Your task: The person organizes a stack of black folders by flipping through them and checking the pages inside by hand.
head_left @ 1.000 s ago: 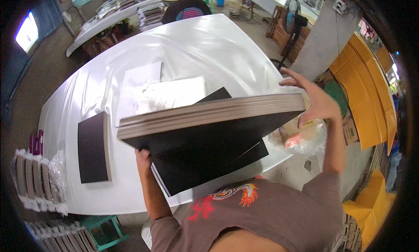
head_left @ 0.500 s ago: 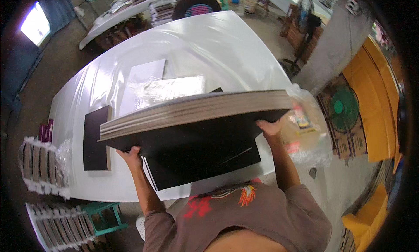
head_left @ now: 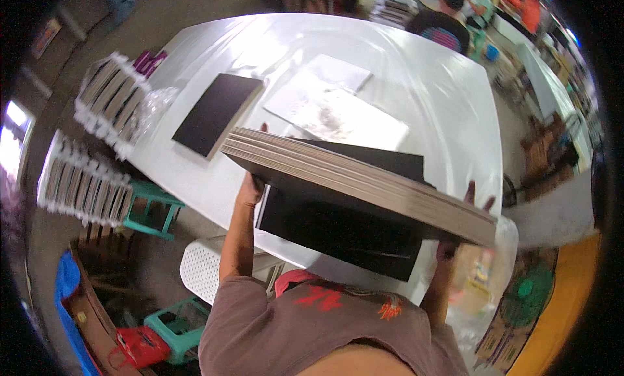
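A thick stack of black-faced boards (head_left: 357, 181), with layered grey-brown edges, is raised over the table between my two hands. My left hand (head_left: 250, 188) is closed round its left end, fingertips showing above the far edge. At the opposite end, my right hand (head_left: 447, 249) grips from beneath, and its blurred fingers reach up past the far side. Below the stack, a large black sheet (head_left: 338, 229) lies near the table's front edge. Another black panel (head_left: 396, 162) shows partly behind the stack. To the left rests a separate thick black board block (head_left: 218, 112).
White sheets (head_left: 335, 73) lie farther back on the plastic-covered table (head_left: 442, 96). Tied bundles (head_left: 114, 96) stand at the left near a green stool (head_left: 153, 210). A white perforated chair (head_left: 201, 265) is by my left side. A seated person (head_left: 442, 25) is beyond the table.
My view has swung left, so the scene sits farther right in the picture. The held stack now slants down toward the right; both hands still grip its ends.
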Demonstrator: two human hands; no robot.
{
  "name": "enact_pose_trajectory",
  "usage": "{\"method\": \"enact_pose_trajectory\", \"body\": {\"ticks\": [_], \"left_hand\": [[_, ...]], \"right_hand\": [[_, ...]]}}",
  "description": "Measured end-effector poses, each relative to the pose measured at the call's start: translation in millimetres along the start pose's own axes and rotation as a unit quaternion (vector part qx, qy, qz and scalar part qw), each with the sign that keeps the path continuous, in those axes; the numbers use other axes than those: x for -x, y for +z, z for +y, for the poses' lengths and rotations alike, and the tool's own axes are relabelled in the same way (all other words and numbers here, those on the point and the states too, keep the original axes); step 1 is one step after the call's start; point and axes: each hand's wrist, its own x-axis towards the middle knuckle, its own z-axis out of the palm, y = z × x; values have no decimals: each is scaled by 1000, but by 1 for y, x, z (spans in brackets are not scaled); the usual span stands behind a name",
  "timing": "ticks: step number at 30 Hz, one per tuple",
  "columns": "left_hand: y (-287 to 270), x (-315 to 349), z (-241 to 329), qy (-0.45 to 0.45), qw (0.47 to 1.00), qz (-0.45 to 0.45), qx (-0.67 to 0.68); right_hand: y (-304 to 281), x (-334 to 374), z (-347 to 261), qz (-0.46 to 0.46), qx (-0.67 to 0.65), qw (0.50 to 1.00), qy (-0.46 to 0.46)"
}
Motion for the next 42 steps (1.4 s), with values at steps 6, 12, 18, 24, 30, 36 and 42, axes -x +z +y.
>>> {"method": "enact_pose_trajectory", "body": {"ticks": [6,12,18,24,30,36,42], "left_hand": [[74,-32,18,-57,965,237,-93],[70,-29,17,-58,975,148,-154],[93,-50,42,-31,978,148,-144],[68,-46,28,-34,983,104,-146],[53,-88,67,-172,941,-6,-291],[-28,-179,149,-347,829,-249,-362],[-137,-224,153,-427,862,-164,-216]], "right_hand": [[16,35,-24,-111,867,-342,-345],[-2,21,-28,-54,862,-356,-358],[-17,11,-30,-114,828,-299,-460],[-1,35,-40,-104,771,-543,-316],[-75,-20,-35,-14,818,-411,-403],[-153,-104,-76,313,771,-242,-499],[-182,-172,-132,366,824,-287,-325]]}}
